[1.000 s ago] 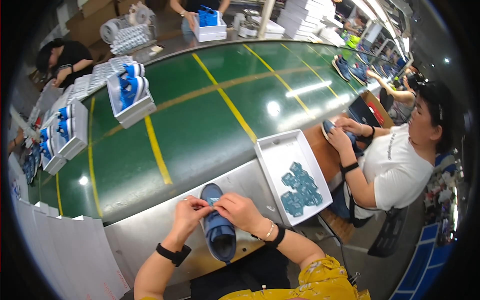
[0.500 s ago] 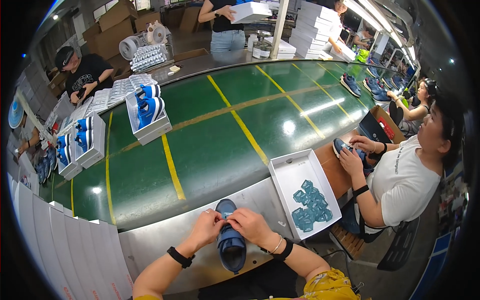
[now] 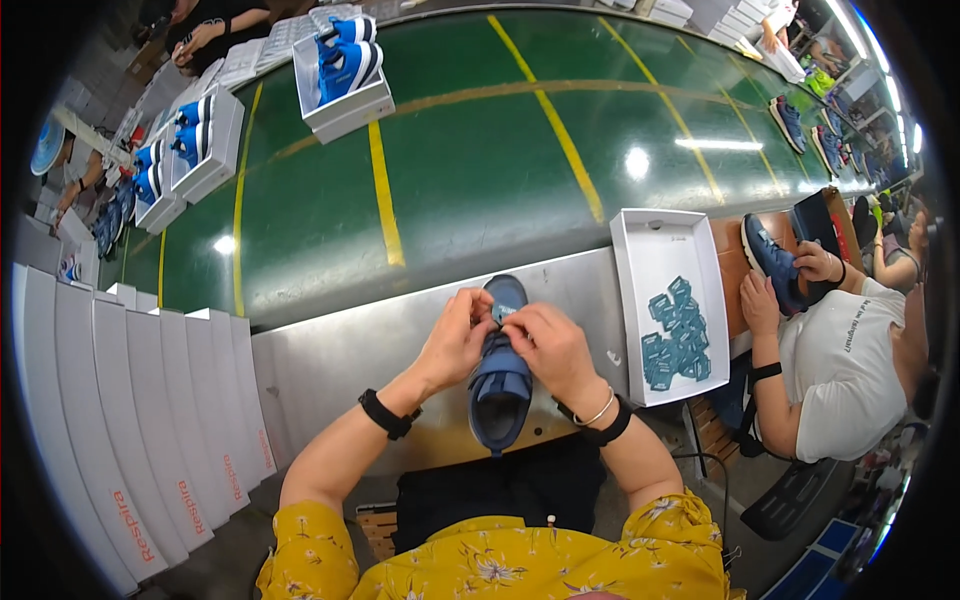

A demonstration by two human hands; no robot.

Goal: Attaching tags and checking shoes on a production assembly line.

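A dark blue shoe (image 3: 500, 392) lies on the grey metal worktop (image 3: 340, 365), toe pointing away from me. My left hand (image 3: 455, 340) grips its left side near the tongue. My right hand (image 3: 550, 345) pinches a small teal tag at the shoe's upper, fingers meeting the left hand's fingertips. Both wrists wear black bands; the right also has a thin bracelet.
A white tray (image 3: 650, 250) with several teal tags (image 3: 675, 335) sits right of the shoe. Beyond the worktop runs a green conveyor (image 3: 480, 170) carrying white boxes of blue shoes (image 3: 345, 75). White boxes (image 3: 130, 400) stack at left. A seated person (image 3: 840, 345) at right handles another shoe (image 3: 770, 262).
The view has tilted down and closer. My hands stay on the shoe, fingers drawn together over its tongue. The boxes on the conveyor have shifted right.
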